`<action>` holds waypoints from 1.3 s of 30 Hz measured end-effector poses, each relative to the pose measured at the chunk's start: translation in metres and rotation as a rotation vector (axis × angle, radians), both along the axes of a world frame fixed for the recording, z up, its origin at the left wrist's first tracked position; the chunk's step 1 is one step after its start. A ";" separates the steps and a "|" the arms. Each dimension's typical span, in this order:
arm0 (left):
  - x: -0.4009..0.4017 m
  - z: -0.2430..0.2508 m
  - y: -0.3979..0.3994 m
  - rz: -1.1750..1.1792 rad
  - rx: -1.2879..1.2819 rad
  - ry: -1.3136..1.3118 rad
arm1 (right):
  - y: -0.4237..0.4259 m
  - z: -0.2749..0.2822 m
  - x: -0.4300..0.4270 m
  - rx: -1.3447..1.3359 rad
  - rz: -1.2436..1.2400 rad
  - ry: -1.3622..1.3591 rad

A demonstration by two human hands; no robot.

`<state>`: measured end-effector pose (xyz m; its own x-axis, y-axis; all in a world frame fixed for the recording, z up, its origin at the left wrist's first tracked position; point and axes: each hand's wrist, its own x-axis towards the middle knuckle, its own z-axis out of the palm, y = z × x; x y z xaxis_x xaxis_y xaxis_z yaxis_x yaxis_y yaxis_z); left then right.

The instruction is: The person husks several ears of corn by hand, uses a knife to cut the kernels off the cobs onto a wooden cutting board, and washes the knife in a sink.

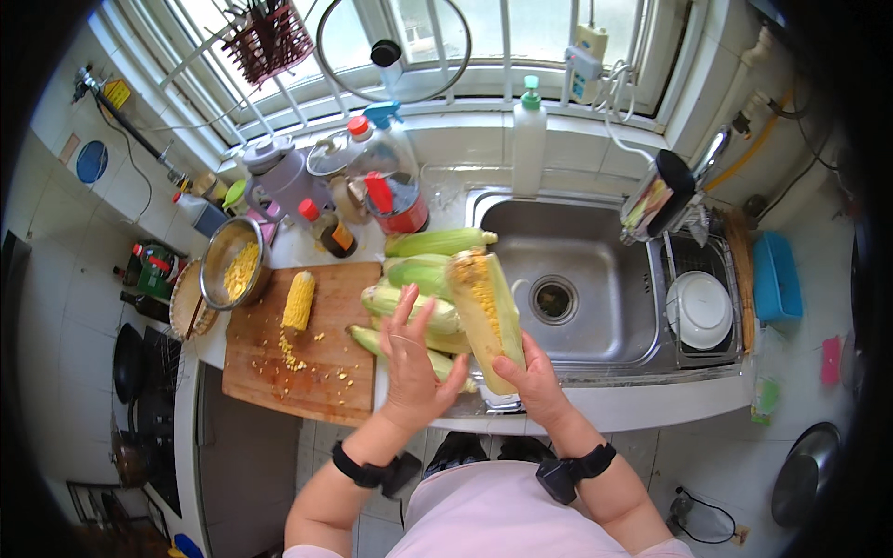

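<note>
My right hand [537,380] grips the lower end of a partly husked corn cob [485,307], its yellow kernels showing between pale green husks. Just left of it my left hand [413,363] is raised with fingers spread, holding nothing. Behind both hands several unpeeled ears of corn [439,243] lie in a pile between the board and the sink. On the wooden cutting board [251,363] a bare, shortened corn cob [300,301] rests beside loose kernels [289,352].
A metal bowl [261,275] with cut kernels stands at the board's far left corner. Behind it are a sauce bottle [331,234] and a large plastic jug [411,188]. Right of the corn lies the steel sink [593,293]; a white bowl [700,314] sits in the rack.
</note>
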<state>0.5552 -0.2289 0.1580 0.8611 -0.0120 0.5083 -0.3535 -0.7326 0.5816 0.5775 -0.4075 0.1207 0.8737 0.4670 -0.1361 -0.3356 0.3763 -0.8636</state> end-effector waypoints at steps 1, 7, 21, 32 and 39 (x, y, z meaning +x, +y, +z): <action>-0.002 -0.001 -0.013 -0.054 -0.290 0.171 | -0.002 0.001 -0.003 0.042 -0.068 -0.005; 0.019 -0.022 -0.077 -0.331 -1.282 0.797 | -0.031 -0.008 -0.005 -0.101 -0.217 -0.157; 0.019 -0.048 -0.110 -0.426 -1.015 0.836 | -0.089 -0.004 0.030 -0.428 -0.442 -0.246; 0.028 -0.046 -0.122 -0.419 -1.627 0.888 | -0.081 -0.021 0.024 0.299 -0.626 0.126; 0.060 -0.069 -0.125 -0.339 -1.805 0.787 | -0.095 -0.006 -0.001 0.585 -0.437 0.198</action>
